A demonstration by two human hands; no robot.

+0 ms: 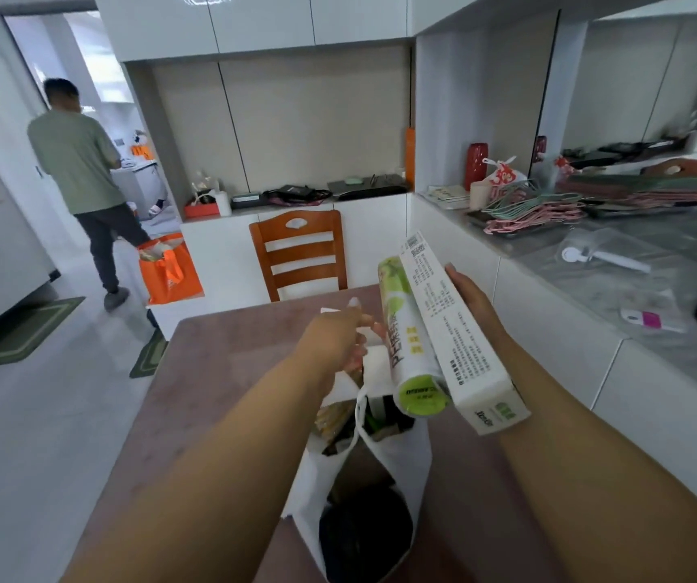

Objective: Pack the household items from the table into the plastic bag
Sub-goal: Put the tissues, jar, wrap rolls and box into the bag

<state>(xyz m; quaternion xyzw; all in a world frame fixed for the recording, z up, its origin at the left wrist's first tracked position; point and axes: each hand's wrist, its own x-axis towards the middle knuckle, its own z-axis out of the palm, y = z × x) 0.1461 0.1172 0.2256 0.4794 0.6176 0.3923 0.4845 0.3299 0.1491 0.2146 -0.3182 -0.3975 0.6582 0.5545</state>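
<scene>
Plastic bag (397, 460), thin, white and crinkled, sits slumped on the matte mauve table (220, 372) right below my hands, its mouth gaping and its looped handle drooping across the opening. Inside I can make out dark rounded shapes and some yellowish packaging, but not what they are. My left hand (338, 342) is pinched on the bag's far rim, fingers curled into the film. My right hand (470, 302) grips two things together above the bag: a glossy green-and-white cylindrical roll (405, 342) with a lime-green end cap, and a long flat white cardboard box (452, 330) printed with small text, pressed alongside the roll. My fingers wrap behind the box; both items tilt with their near ends down toward the opening.

Past the table stands a wooden chair (300, 254), orange-brown with a slatted back. To my right a grey marbled counter (632, 263) carries a heap of pink and green wire hangers (536, 212). On the pale tiled floor to the left sits an orange fabric tote (167, 269), and beside it a person (81, 170) in a green shirt faces away.
</scene>
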